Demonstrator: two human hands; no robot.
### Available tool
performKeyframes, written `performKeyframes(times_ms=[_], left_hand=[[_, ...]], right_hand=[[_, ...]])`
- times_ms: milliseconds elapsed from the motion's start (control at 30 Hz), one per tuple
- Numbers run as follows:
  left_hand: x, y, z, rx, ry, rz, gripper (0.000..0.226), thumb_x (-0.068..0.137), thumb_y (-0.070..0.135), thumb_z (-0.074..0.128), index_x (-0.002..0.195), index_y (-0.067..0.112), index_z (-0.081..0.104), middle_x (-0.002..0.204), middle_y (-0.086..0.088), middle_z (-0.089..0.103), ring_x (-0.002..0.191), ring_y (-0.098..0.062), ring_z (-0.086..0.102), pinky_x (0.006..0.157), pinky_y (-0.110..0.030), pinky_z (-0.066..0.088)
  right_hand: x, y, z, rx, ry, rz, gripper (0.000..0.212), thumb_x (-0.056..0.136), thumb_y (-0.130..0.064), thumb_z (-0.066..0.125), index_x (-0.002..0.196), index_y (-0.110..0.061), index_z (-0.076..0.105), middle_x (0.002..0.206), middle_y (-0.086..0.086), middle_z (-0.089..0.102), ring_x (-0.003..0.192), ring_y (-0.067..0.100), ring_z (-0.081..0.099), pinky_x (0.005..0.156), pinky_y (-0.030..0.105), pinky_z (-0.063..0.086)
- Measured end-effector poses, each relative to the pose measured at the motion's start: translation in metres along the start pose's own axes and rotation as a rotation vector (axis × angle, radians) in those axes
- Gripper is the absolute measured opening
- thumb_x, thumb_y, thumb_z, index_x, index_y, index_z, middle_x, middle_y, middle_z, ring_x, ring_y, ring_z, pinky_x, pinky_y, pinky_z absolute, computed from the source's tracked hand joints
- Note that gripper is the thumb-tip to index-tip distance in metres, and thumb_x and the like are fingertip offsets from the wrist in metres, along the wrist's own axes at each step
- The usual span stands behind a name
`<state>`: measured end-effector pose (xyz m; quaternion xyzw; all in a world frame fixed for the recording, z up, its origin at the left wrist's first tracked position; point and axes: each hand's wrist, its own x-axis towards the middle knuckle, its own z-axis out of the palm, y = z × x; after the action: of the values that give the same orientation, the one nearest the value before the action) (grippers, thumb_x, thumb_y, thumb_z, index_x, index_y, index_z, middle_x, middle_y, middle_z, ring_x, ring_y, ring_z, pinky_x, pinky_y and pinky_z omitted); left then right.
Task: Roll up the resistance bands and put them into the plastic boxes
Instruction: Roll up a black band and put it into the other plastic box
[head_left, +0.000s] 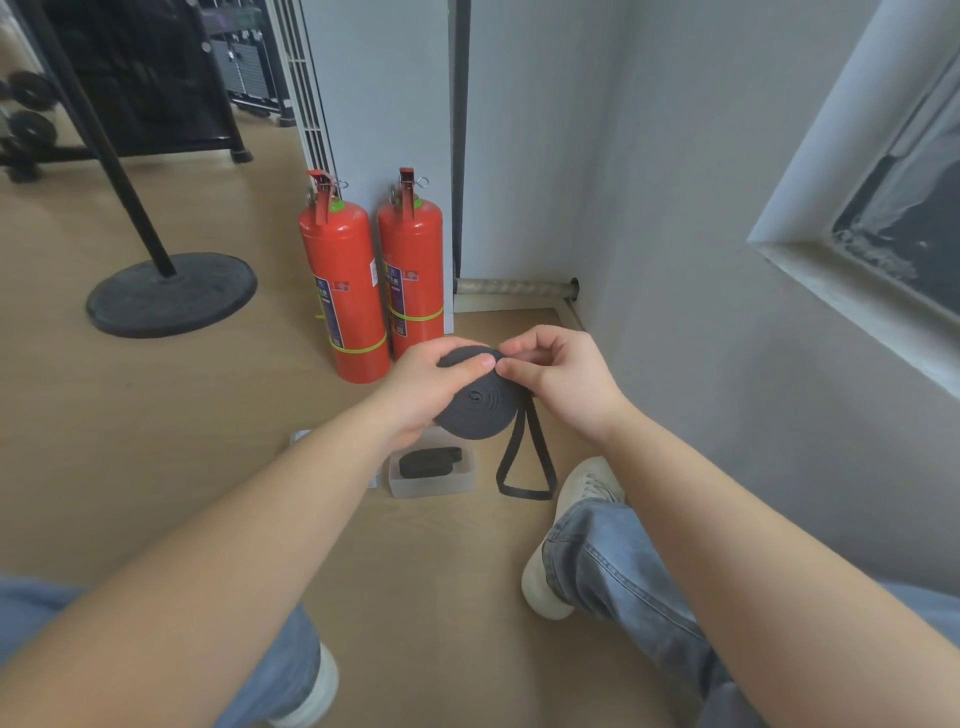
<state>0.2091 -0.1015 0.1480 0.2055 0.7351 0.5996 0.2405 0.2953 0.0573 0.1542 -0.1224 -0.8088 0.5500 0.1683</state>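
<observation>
A dark grey resistance band (475, 402) is wound into a flat coil above the floor. My left hand (426, 387) grips the coil from the left, thumb across its top. Pinching the band at the coil's upper right edge is my right hand (558, 376). A loose loop of the same band (524, 467) hangs below the coil and reaches the floor. Beneath my hands, a clear plastic box (431, 486) sits on the wooden floor with another rolled dark band (428, 462) inside it.
Two red fire extinguishers (374, 280) stand against the wall behind the box. A black round stand base (171, 293) lies to the left. The grey wall (701, 364) runs along the right. My legs and white shoes (571, 530) flank the floor space.
</observation>
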Motion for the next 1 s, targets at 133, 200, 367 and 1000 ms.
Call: performKeyframes(times_ms=[133, 200, 367, 1000], left_hand=[[0.000, 0.001, 0.003, -0.262, 0.050, -0.056, 0.022, 0.098, 0.027, 0.064, 0.118, 0.019, 0.067, 0.114, -0.011, 0.072, 0.108, -0.033, 0.069, 0.091, -0.056, 0.057], [0.001, 0.001, 0.002, -0.286, 0.063, -0.066, 0.024, 0.098, 0.027, 0.064, 0.120, 0.017, 0.067, 0.115, -0.012, 0.071, 0.108, -0.033, 0.069, 0.092, -0.058, 0.056], [0.003, 0.000, -0.005, -0.116, 0.022, -0.077, 0.017, 0.096, 0.031, 0.067, 0.110, 0.023, 0.070, 0.108, -0.007, 0.074, 0.103, -0.028, 0.070, 0.086, -0.050, 0.059], [0.001, -0.002, 0.002, -0.181, 0.015, -0.130, 0.024, 0.097, 0.035, 0.063, 0.117, 0.022, 0.070, 0.109, -0.007, 0.075, 0.105, -0.029, 0.070, 0.090, -0.054, 0.057]], right_hand=[[0.002, 0.002, -0.003, 0.066, 0.037, 0.062, 0.014, 0.087, -0.013, 0.080, 0.096, -0.016, 0.071, 0.092, 0.007, 0.077, 0.084, 0.017, 0.075, 0.074, 0.027, 0.062], [0.002, 0.005, -0.003, 0.109, 0.026, 0.083, 0.012, 0.088, -0.009, 0.079, 0.092, -0.015, 0.070, 0.093, 0.010, 0.076, 0.084, 0.022, 0.075, 0.077, 0.034, 0.063], [0.000, 0.007, -0.001, 0.065, 0.021, 0.052, 0.013, 0.088, -0.004, 0.078, 0.083, -0.014, 0.070, 0.091, 0.013, 0.077, 0.082, 0.020, 0.074, 0.077, 0.029, 0.062], [0.001, 0.010, -0.002, 0.169, 0.048, 0.115, 0.017, 0.088, -0.003, 0.076, 0.077, -0.015, 0.070, 0.092, 0.015, 0.073, 0.081, 0.023, 0.071, 0.070, 0.031, 0.059]])
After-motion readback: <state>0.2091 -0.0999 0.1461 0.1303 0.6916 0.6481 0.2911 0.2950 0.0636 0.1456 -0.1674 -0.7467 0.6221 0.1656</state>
